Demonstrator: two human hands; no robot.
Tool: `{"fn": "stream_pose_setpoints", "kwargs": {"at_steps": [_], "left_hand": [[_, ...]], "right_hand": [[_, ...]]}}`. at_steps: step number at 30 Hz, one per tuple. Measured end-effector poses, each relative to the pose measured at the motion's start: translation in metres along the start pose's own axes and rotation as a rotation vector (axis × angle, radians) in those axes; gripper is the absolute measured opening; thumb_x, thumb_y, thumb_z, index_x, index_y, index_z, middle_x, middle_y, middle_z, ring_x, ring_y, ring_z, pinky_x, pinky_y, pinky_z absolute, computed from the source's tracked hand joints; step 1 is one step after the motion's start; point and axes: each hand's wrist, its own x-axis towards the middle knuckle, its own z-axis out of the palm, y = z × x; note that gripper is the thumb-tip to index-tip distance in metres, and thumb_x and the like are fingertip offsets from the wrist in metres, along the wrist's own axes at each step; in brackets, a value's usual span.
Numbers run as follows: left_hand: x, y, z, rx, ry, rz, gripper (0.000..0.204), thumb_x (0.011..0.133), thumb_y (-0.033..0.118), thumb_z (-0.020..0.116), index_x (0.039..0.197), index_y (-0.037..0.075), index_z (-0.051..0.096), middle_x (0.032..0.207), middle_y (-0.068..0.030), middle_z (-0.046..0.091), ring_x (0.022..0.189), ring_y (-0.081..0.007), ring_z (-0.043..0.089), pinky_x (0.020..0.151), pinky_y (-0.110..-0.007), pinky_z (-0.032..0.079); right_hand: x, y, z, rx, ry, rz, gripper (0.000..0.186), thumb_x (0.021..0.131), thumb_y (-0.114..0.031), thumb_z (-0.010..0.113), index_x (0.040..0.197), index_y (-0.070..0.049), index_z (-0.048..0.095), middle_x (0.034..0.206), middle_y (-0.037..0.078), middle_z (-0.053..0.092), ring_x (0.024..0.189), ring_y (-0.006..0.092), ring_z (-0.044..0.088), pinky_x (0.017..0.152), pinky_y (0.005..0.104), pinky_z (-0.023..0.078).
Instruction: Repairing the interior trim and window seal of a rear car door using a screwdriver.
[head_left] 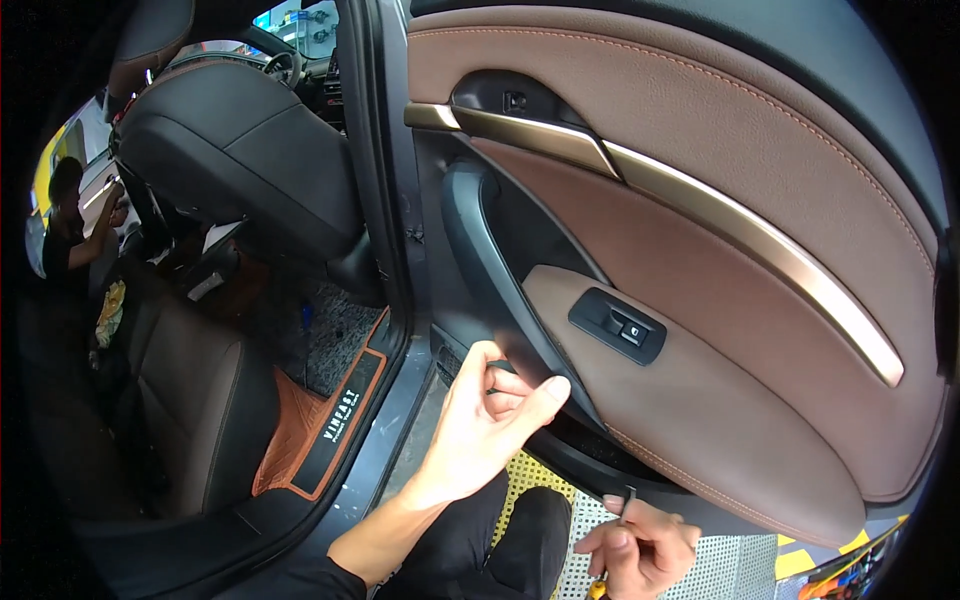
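Observation:
A brown leather door panel [760,160] fills the right of the head view, with a bronze strip [750,240] and a window switch [630,330]. My left hand [495,425] has its fingers curled at the lower part of the black curved pull-handle trim [480,250], thumb against its edge. Below the panel's bottom edge, my right hand [640,550] holds a slim metal-shafted tool [628,505] with what looks like a yellow handle, its tip up near that edge.
Left of the door are the car's front seat [235,150], the rear seat [180,420] and a trimmed sill [345,420]. A person [75,220] in dark clothing works at the far side. Perforated flooring [730,570] shows below, with assorted tools at lower right.

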Motion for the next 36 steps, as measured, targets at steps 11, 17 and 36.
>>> {"fn": "stream_pose_setpoints", "kwargs": {"at_steps": [11, 17, 36], "left_hand": [[0.004, 0.033, 0.022, 0.329, 0.180, -0.194, 0.061, 0.079, 0.013, 0.088, 0.122, -0.011, 0.051, 0.090, -0.0118, 0.071, 0.083, -0.0140, 0.074, 0.080, -0.028, 0.062], [-0.001, 0.037, 0.026, 0.229, 0.249, -0.318, 0.071, 0.077, 0.009, 0.087, 0.134, -0.010, 0.049, 0.096, -0.0138, 0.071, 0.091, -0.0159, 0.074, 0.086, -0.030, 0.061], [-0.010, 0.031, 0.050, 0.131, 0.343, -0.199, 0.070, 0.075, 0.000, 0.084, 0.138, -0.005, 0.053, 0.116, -0.0138, 0.072, 0.107, -0.0203, 0.071, 0.101, -0.038, 0.057]], "right_hand": [[0.100, -0.058, -0.010, -0.358, -0.323, 0.331, 0.020, 0.097, -0.005, 0.067, 0.111, 0.007, 0.073, 0.070, 0.011, 0.071, 0.057, 0.0110, 0.066, 0.055, 0.0243, 0.051], [0.154, -0.060, -0.011, -0.502, -0.505, 0.675, 0.017, 0.094, -0.002, 0.067, 0.104, 0.009, 0.074, 0.058, 0.010, 0.065, 0.046, 0.0103, 0.061, 0.046, 0.0239, 0.046], [0.175, -0.037, -0.014, -0.303, -0.776, 0.729, 0.021, 0.095, -0.005, 0.067, 0.112, 0.005, 0.074, 0.058, 0.005, 0.057, 0.048, 0.0039, 0.048, 0.047, 0.0238, 0.034]]}}
